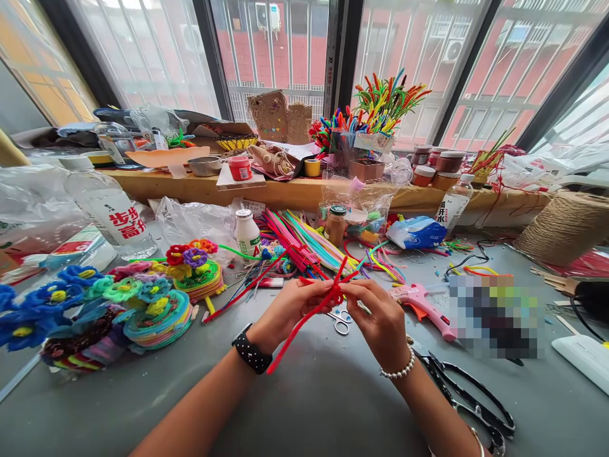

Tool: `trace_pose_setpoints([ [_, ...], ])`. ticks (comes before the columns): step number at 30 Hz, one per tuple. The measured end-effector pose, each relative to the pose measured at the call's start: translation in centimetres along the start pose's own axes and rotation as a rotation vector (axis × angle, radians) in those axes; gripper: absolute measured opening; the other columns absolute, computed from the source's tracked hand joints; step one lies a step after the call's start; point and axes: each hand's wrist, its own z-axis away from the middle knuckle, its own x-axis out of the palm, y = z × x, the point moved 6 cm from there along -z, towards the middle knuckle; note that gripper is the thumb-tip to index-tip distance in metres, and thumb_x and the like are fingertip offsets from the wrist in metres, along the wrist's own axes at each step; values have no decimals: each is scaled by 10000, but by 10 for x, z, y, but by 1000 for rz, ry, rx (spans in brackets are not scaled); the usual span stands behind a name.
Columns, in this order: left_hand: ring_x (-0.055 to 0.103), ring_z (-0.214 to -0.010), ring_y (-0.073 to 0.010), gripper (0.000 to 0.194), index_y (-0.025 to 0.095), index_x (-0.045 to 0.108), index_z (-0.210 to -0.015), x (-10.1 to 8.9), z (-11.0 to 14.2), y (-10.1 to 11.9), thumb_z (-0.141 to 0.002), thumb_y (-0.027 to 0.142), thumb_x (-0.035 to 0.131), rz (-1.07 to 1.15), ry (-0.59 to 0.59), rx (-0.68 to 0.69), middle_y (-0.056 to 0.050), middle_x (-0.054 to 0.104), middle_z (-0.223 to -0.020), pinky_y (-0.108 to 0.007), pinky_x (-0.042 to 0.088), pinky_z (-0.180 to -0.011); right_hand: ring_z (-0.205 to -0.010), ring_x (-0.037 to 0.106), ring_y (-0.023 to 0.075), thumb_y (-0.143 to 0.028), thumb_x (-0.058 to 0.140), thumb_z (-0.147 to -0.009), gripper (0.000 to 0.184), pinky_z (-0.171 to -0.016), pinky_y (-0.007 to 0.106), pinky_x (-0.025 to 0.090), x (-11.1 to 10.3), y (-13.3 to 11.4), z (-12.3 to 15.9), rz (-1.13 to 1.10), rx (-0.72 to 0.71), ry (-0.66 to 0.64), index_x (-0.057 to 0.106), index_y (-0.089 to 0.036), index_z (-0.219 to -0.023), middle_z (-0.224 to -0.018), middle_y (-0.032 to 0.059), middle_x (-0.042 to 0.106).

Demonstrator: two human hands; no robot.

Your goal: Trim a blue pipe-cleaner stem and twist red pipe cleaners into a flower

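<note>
Both hands meet over the middle of the grey table, pinching red pipe cleaners that cross and twist together between the fingertips. My left hand, with a dotted black band at the wrist, grips them from the left. From the right, my right hand, wearing a beaded bracelet, pinches the small looped knot. One long red end hangs down to the lower left; others stick out upward and sideways. Just below the fingers lie small scissors, partly covered. A pink glue gun rests right of my right hand.
Pipe-cleaner flowers on round coiled bases stand at left. Behind the hands lies a bundle of coloured pipe cleaners beside a white bottle. Black-handled scissors lie at lower right, a twine spool farther back. A cluttered ledge runs below the windows.
</note>
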Motion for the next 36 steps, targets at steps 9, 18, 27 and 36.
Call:
trace_pose_setpoints([
  [9, 530, -614, -108, 193, 88, 637, -675, 1, 1, 1, -650, 278, 609, -99, -13, 26, -38, 608, -616, -235, 394, -624, -793, 549, 174, -71, 440, -763, 257, -689, 304, 470, 1, -4, 2, 85, -159, 1, 580, -170, -955, -846, 91, 593],
  [18, 516, -631, -104, 208, 85, 643, -732, 3, 2, 5, -630, 266, 628, -101, -17, 14, -51, 605, -685, -227, 388, -617, -657, 579, 140, -266, 561, -718, 129, -594, 259, 486, 4, 27, 0, -573, 513, 14, 572, -173, -807, -735, 28, 606],
  [27, 528, -615, -110, 223, 98, 646, -725, 1, 1, 2, -597, 280, 650, -158, -32, 18, -41, 612, -651, -242, 402, -636, -576, 493, 114, -304, 530, -738, 160, -526, 226, 405, 9, 28, -2, -463, 469, -148, 549, -153, -690, -622, 7, 532],
  [36, 544, -667, -123, 202, 112, 638, -721, 2, 2, 2, -629, 290, 621, -170, -41, 29, -52, 626, -706, -242, 408, -664, -625, 494, 124, -249, 477, -782, 140, -569, 232, 395, 2, 16, -9, -213, 251, -157, 543, -166, -690, -672, 15, 531],
])
